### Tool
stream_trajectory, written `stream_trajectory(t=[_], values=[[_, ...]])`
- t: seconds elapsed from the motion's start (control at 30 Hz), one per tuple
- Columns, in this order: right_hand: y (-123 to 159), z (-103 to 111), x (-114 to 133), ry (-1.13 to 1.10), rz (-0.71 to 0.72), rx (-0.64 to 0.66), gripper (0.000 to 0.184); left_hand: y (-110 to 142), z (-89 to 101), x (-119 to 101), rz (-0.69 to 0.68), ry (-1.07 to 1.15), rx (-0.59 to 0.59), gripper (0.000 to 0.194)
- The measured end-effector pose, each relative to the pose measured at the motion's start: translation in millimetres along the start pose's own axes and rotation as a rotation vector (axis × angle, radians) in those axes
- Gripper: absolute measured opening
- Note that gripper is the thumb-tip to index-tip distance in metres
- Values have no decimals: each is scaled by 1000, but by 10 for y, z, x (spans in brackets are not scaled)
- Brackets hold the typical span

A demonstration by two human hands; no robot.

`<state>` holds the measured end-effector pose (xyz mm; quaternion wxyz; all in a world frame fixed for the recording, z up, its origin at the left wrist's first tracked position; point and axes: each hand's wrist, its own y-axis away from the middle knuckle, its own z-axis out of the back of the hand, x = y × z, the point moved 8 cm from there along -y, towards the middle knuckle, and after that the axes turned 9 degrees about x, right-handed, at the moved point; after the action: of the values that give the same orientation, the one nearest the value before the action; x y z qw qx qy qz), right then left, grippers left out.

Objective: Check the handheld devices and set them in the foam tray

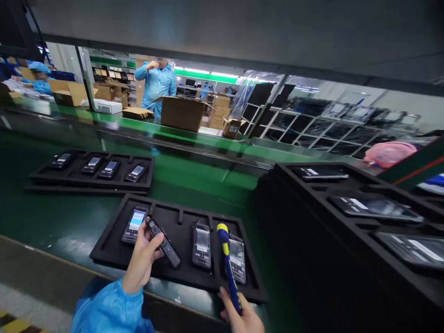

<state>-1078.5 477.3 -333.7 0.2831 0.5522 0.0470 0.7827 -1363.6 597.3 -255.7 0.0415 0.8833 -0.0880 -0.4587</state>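
As left hand [140, 261] cradles handset [162, 241] — right [243, 315] grips mallet [227, 263].

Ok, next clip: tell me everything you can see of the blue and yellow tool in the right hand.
The blue and yellow tool is a slim, plastic-looking handle, its rounded tip yellow and blue. The right hand grips its lower end. It slants up over the black foam tray, across a handheld device; contact is unclear.
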Motion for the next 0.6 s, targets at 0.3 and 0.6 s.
stream_trajectory(t=[0.3,0.6], values=[[299,-112,562,-197,240,98,61,331,-459,425,121,0,6,70],[576,-85,672,-171,433,86,37,489,-202,980,117,-123,79,79]])
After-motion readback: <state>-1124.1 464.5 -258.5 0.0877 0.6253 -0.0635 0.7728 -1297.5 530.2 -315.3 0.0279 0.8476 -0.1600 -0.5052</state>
